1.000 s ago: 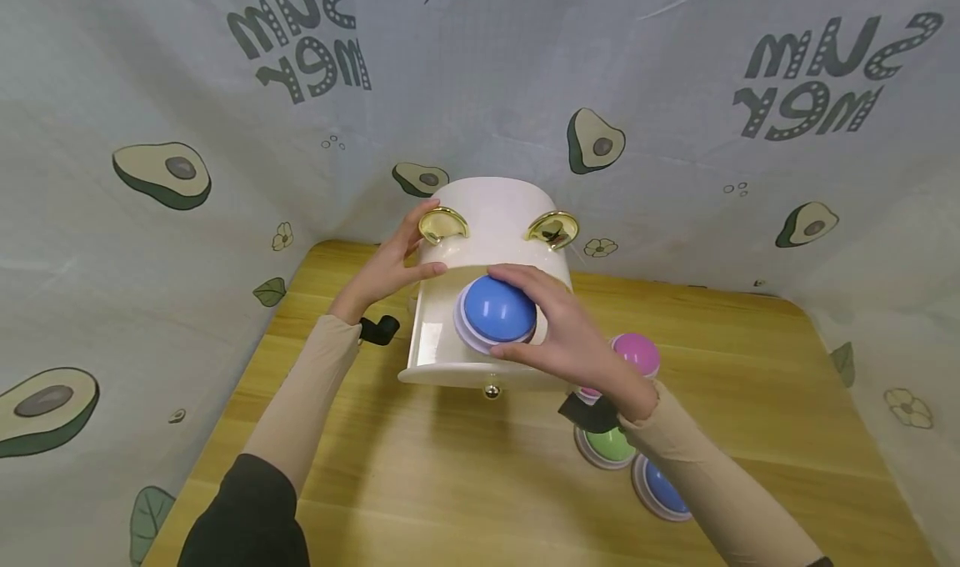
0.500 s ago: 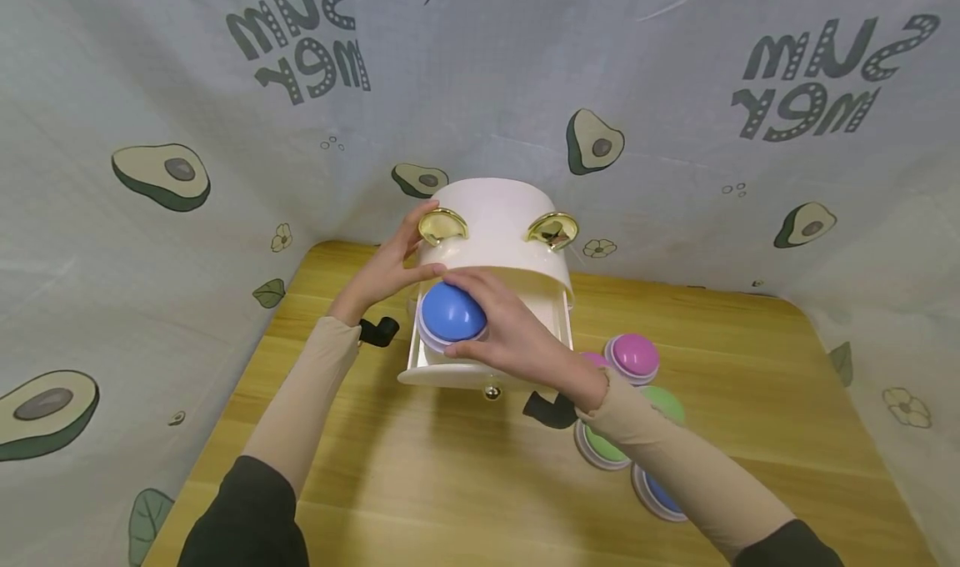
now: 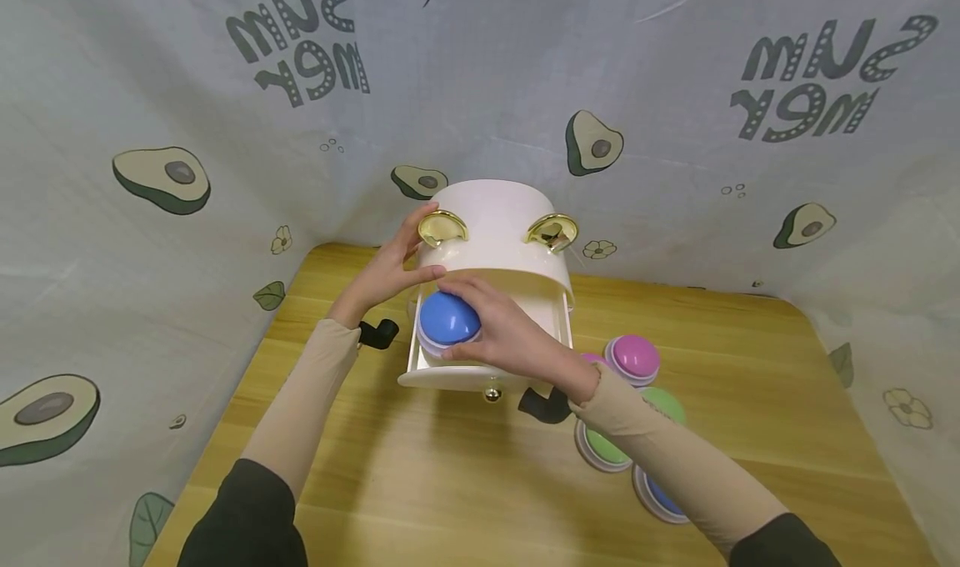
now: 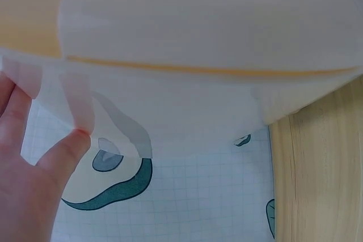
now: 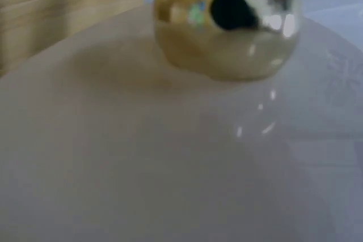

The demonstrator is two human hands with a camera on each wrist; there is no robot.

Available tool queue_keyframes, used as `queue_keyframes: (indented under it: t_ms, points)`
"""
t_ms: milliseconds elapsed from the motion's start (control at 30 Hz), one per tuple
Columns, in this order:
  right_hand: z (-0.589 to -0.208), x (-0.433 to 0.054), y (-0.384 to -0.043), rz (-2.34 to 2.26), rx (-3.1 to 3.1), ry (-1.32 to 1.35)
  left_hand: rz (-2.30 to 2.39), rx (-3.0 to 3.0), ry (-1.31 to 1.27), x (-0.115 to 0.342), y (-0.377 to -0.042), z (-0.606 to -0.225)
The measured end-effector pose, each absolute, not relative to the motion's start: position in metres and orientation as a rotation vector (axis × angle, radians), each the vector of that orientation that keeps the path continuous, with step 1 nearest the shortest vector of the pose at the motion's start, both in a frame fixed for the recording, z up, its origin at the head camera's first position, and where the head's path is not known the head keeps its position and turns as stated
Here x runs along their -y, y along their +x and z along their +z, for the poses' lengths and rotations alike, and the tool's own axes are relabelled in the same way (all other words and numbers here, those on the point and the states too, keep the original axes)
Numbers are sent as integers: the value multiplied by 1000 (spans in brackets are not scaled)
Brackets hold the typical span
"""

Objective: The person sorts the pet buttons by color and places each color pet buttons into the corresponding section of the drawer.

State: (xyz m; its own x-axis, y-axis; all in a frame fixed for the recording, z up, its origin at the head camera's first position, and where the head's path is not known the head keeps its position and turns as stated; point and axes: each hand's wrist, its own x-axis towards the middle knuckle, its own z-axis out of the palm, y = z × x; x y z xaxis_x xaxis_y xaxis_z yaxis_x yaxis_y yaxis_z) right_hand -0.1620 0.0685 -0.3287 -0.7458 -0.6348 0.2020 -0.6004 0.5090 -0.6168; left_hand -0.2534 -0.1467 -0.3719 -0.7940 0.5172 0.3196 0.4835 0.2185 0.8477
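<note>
A white box [image 3: 491, 204] with two gold ear-shaped pieces stands at the back of the table, its drawer [image 3: 525, 367] pulled out toward me. My left hand [image 3: 386, 271] rests on the left side of the box, thumb and fingers extended against its wall. In the left wrist view, the fingertips touch the glossy white side [image 4: 187, 117]. My right hand [image 3: 510, 333] grips a blue dome button [image 3: 448, 318] with a white base, inside the drawer's left part. The right wrist view shows only the drawer front [image 5: 142, 157] and its gold knob [image 5: 227, 32]; hand and button are out of that view.
On the wooden table [image 3: 450, 484] to the right lie more dome buttons: a pink one [image 3: 636, 356], a green one [image 3: 663, 402] and a blue one [image 3: 660, 496], some partly hidden by my right forearm. A printed cloth [image 3: 675, 175] hangs behind the table.
My right hand has carried the blue dome button leftward over the drawer, then slightly down into its left part. My left hand and the box have stayed in place.
</note>
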Motion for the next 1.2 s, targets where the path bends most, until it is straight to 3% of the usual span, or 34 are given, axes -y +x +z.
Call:
queue_keyframes:
  t_ms: [433, 1200]
  points:
    - [-326, -77, -159, -1068, -2672, -1113, 1656, -2422, 941, 144, -246, -362]
    - [-302, -132, -142, -1906, -2446, -1176, 1627, -2433, 916, 139, -229, -339]
